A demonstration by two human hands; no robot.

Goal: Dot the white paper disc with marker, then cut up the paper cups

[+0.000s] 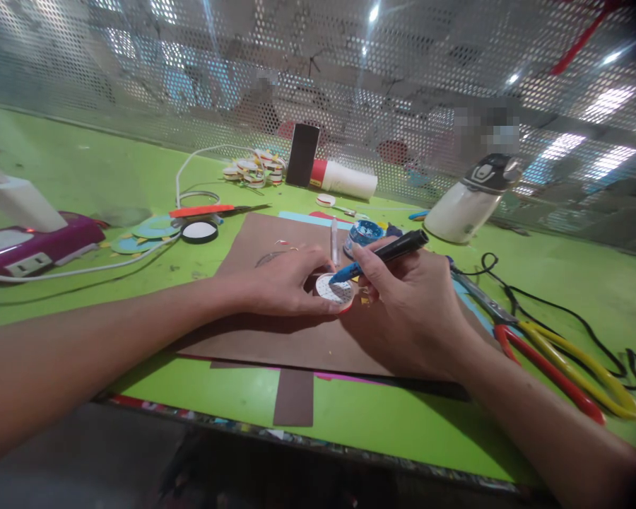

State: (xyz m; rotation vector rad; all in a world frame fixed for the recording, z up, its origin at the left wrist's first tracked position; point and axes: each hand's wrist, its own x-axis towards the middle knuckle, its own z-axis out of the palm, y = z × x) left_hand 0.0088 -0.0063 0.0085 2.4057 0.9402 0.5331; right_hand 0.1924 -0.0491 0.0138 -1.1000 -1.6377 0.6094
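Note:
My left hand grips a small round white disc by its left edge, thumb in front and fingers behind. Dark marks dot the disc's top, and red shows along its lower rim. In my right hand is a blue marker with a black rear end, its tip on or just above the disc; contact cannot be told. Both hands are over a brown board. Just behind the disc stand an open jar of blue stuff and a slim clear tube.
Large scissors with red and yellow handles lie at right beside a black cord. Behind are a white bottle, a propped phone and a red-and-white cylinder. At left are a purple power strip and an orange cutter.

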